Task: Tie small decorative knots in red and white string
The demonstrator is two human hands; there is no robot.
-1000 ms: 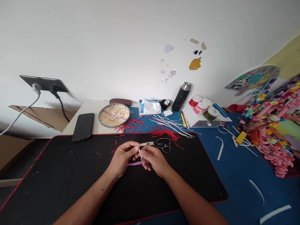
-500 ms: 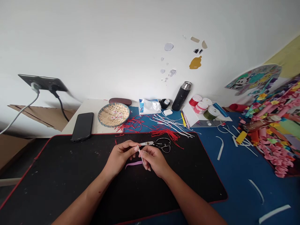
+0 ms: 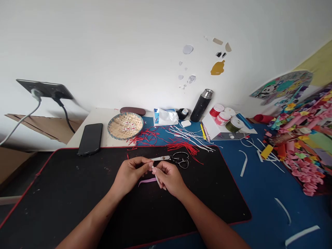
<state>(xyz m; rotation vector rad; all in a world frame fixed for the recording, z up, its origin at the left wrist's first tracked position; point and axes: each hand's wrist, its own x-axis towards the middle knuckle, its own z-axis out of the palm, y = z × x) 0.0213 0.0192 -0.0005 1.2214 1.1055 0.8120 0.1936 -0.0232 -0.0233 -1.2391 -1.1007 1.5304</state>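
Note:
My left hand point(image 3: 133, 173) and my right hand point(image 3: 168, 176) meet above the black mat point(image 3: 77, 193). Between their fingertips they pinch a narrow white strip point(image 3: 157, 180), which looks like paper. Its upper end is mostly covered by both thumbs and index fingers, and its lower part slants down along my right fingers. Just behind the hands lie black-handled scissors point(image 3: 180, 159), their blades partly hidden by my fingers. A slim purple tool with a curved, pointed tip point(image 3: 146, 181), shaped like tweezers, rests on the mat under the hands.
Red cords point(image 3: 183, 146) and white cords point(image 3: 192, 136) lie at the mat's back edge. Behind stand a woven basket point(image 3: 112, 131), a tissue box point(image 3: 156, 117), a black flask point(image 3: 201, 107) and thread spools point(image 3: 233, 125). A phone point(image 3: 90, 139) lies left; white strips point(image 3: 243, 164) lie right.
My fingertips have drawn closer together around the strip's upper end, covering more of it. The view has shifted very slightly. Nothing on the table has moved.

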